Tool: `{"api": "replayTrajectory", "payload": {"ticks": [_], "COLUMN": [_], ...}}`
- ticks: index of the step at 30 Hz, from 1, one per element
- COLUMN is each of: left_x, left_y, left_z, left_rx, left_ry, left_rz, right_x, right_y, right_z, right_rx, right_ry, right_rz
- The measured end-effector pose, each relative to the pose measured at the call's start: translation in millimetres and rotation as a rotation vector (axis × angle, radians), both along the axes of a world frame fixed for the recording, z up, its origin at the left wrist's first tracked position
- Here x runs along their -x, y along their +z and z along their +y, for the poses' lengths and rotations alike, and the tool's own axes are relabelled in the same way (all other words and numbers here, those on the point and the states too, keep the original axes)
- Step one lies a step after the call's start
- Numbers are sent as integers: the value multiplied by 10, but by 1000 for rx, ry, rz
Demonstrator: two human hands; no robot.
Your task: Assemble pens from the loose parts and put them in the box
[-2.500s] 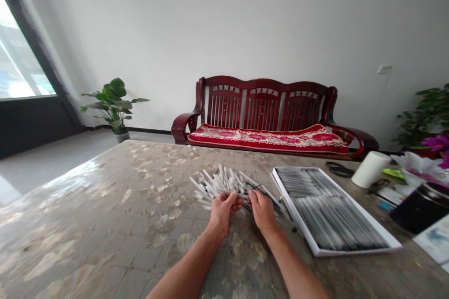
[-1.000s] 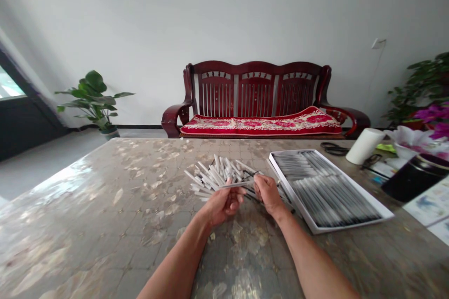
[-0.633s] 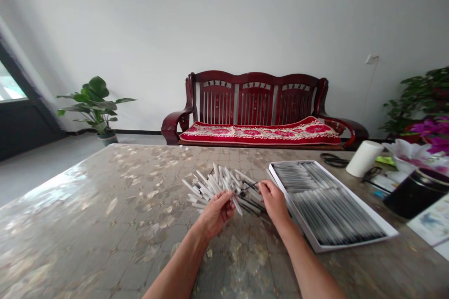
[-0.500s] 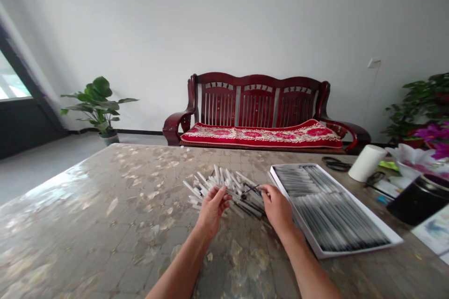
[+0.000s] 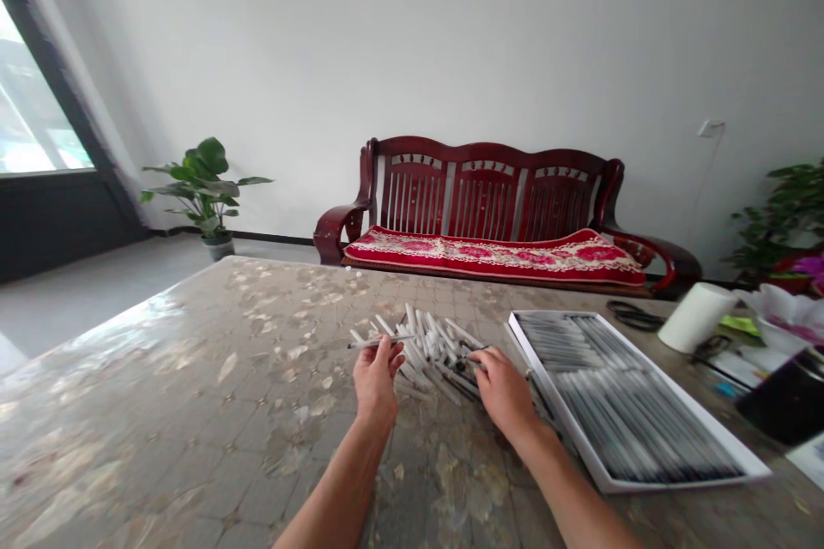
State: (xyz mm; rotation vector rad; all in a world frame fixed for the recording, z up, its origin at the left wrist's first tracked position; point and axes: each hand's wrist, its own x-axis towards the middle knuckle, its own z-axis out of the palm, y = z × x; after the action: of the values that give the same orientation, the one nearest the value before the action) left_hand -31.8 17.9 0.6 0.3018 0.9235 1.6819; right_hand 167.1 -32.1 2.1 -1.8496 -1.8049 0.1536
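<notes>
the left hand [image 5: 375, 379] has moved leftward, farther from the right hand [image 5: 505, 395] than half a second ago. the table [image 5: 160, 420] carries a white box [image 5: 682, 485] full of dark-ended sticks [image 5: 644, 420] and, left of it, a loose pile of white sticks [image 5: 421, 339]. the right hand's fingers bend at the pile's right edge; whether they grip anything, i cannot tell. by the pile's left edge, the left hand's thumb and fingers are closed on one thin stick [image 5: 360, 345].
</notes>
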Motion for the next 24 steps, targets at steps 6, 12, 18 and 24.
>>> {"api": "replayTrajectory", "payload": {"ticks": [6, 12, 18, 24], "left_x": [-49, -110, -131, -162], "left_y": [13, 13, 9, 8], "left_z": [-33, -55, -63, -77], "left_rx": [7, -20, -43, -43], "left_ry": [-62, -155, -203, -226], "left_rz": [4, 25, 46, 57], "right_x": [-25, 45, 72, 79], "right_y": [5, 125, 138, 173], "right_z": [154, 305, 317, 305], "right_rx": [91, 167, 136, 51], "right_ry": [-36, 18, 115, 191], "right_rz": [-31, -275, -512, -628]}}
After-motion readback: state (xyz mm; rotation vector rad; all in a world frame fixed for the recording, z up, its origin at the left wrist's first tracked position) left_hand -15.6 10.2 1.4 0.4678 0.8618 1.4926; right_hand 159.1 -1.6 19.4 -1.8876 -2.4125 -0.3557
